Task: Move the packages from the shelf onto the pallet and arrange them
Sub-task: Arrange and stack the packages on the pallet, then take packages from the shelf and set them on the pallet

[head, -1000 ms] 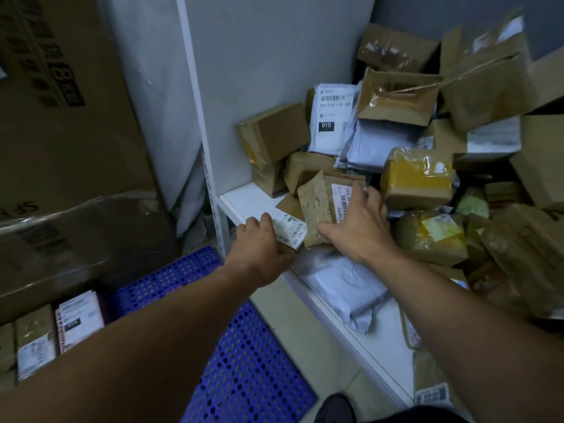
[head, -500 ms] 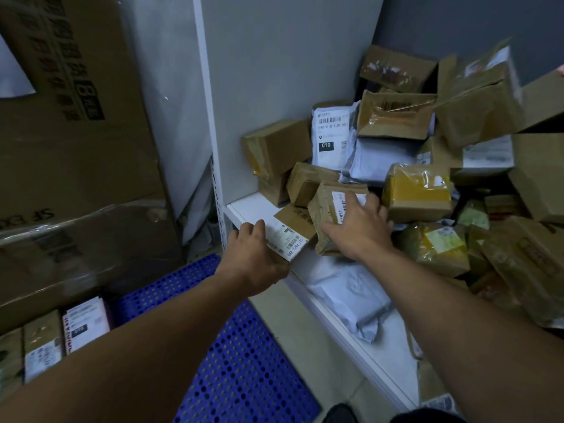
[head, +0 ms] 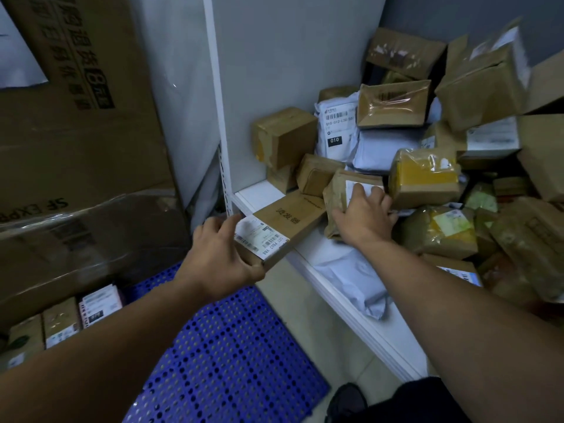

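A big carton [head: 76, 123] leans at the left, with a row of small labelled packages [head: 64, 325] standing at its foot, at the left edge of the blue pallet [head: 232, 346]. The pallet lies on the floor just beside the white shelf [head: 256, 193]. The right and back of the shelf are heaped with a pile [head: 442, 154] of brown boxes and grey mailers. One grey mailer [head: 351, 279] lies flat near the shelf's front edge.

A flat box [head: 290, 221] with a white label juts out over the front left corner of the shelf. The left hand [head: 222, 257] grips its near end, thumb along the lower edge and fingers curled over the far side. Just to the right, touching the flat box, a brown parcel [head: 335, 193] stands tilted on the shelf. The right hand [head: 363, 215] holds it from the front, fingers spread and bent over its label, thumb low on its left face.
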